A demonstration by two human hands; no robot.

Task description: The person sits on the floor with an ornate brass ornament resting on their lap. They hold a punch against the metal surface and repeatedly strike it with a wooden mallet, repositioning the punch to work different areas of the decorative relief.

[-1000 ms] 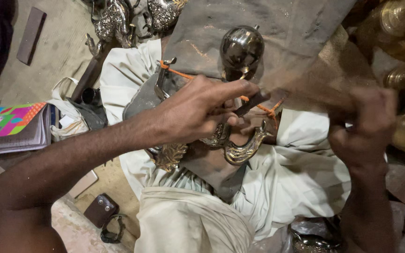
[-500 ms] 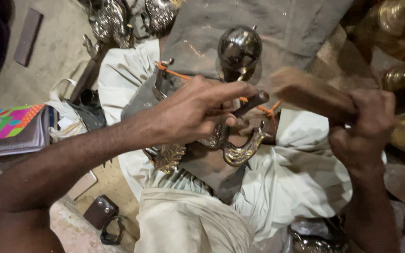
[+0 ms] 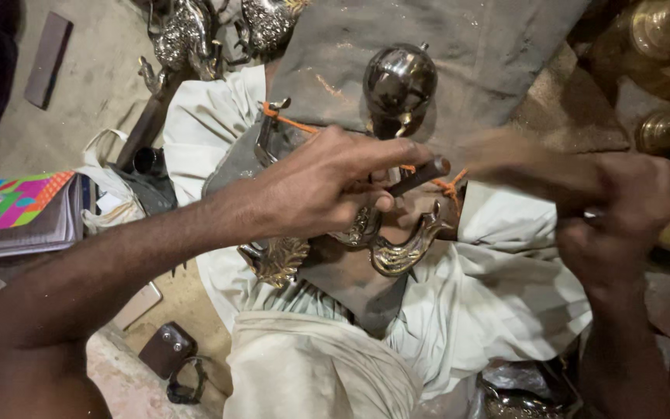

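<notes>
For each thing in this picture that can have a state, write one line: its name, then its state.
left hand: gripping a dark punch, its tip down on the brass bird.
right hand: closed round a motion-blurred tool.
dark punch: tilted, held.
brass bird: lying on its side on the block.
round metal pot: upright on the grey cloth.
notebooks: stacked, closed.

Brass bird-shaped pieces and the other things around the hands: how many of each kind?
Brass bird-shaped pieces: 1
Dark metal punches: 1
Round dark metal vessels: 1
Silvery ornate figures at top: 2
Colourful books: 1
Total: 6
</notes>
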